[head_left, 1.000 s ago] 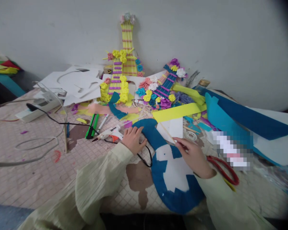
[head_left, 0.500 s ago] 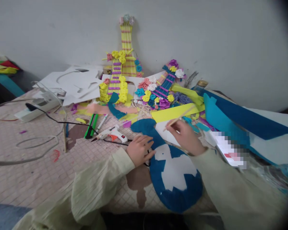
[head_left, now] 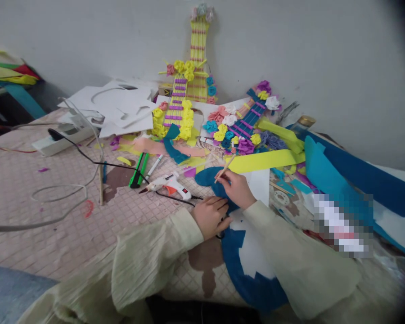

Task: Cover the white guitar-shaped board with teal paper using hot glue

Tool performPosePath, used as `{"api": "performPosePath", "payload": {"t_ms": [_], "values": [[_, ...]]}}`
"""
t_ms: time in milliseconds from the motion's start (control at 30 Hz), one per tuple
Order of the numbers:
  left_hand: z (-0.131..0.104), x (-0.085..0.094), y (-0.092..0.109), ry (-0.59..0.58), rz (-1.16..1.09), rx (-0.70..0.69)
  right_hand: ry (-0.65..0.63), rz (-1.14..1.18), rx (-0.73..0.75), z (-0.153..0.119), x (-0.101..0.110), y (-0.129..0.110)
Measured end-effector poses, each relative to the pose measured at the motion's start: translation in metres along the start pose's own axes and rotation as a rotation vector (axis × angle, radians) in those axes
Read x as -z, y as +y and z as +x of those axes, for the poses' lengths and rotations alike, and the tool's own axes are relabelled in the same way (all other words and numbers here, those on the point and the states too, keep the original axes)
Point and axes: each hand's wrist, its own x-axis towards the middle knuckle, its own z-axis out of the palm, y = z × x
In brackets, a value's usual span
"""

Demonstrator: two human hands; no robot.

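A guitar-shaped cut-out (head_left: 235, 258) lies on the table near me, covered in dark blue paper around a bare white middle (head_left: 254, 252). My left hand (head_left: 211, 217) rests flat against its left side by the neck, fingers stretched out. Between the fingertips of my right hand (head_left: 238, 190) is a thin wooden stick (head_left: 227, 166), held slanting over the blue neck. My right sleeve hides part of the cut-out's body. Just beyond my left hand lies a white hot glue gun (head_left: 170, 183) with an orange trigger.
A green utility knife (head_left: 139, 171) and a white pen (head_left: 152, 168) lie left of the glue gun. Decorated paper guitars (head_left: 180, 101) lean at the wall. Cables run from a power strip (head_left: 64, 139) at left. Blue sheets (head_left: 361, 171) and a blurred-out object (head_left: 342, 227) are at right.
My right hand has moved left with the stick, from beside the cut-out to over its neck. My left hand stays on the cut-out. The whole view has shifted somewhat.
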Motion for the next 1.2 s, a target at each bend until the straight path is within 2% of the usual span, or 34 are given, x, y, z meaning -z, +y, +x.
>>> {"api": "performPosePath", "payload": {"t_ms": [267,467,667,867,1067,1200], "values": [[0.0004,-0.0018,0.0002,0.012,-0.02,0.023,-0.028,-0.016,0.013,0.0013,-0.0065,0.0043],[0.0002,-0.0022,-0.0002,0.011,-0.041,0.03,0.057,0.009,-0.032,-0.0003,-0.003,0.0033],[0.0008,-0.0003,0.0007,0.007,-0.048,0.031,0.002,0.004,0.012,-0.0022,-0.0089,0.0031],[0.001,-0.001,0.0004,-0.001,-0.054,0.037,0.053,-0.011,0.012,-0.0031,-0.0092,0.0029],[0.0016,0.0002,0.0011,-0.018,-0.054,0.04,0.018,-0.004,0.032,-0.0039,-0.0102,0.0024],[0.0011,-0.0002,0.0005,-0.002,-0.056,0.04,0.084,0.005,0.014,-0.0039,-0.0097,0.0033]]}}
